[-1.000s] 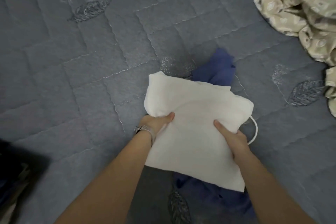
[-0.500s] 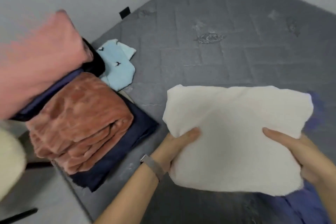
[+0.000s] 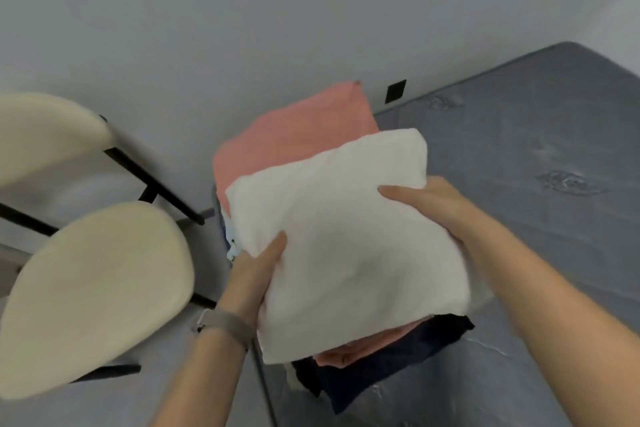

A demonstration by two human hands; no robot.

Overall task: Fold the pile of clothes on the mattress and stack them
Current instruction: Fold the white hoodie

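Left hand (image 3: 258, 265) and right hand (image 3: 424, 199) are each gripping the folded white cloth (image 3: 341, 239), over the stack (image 3: 363, 362) at the mattress (image 3: 540, 156) corner. It should be lowered level, edges aligned.

Carried leftward from the open middle of the grey mattress (image 3: 519, 218) to its corner, the folded white garment (image 3: 339, 236) now over the stack of folded clothes (image 3: 298, 135), pink and navy layers showing beneath. Possibly already resting on the stack, though contact hidden. Left hand (image 3: 256, 270) and right hand (image 3: 433, 204) moved along with it. Cream chair (image 3: 93, 288) now alongside.
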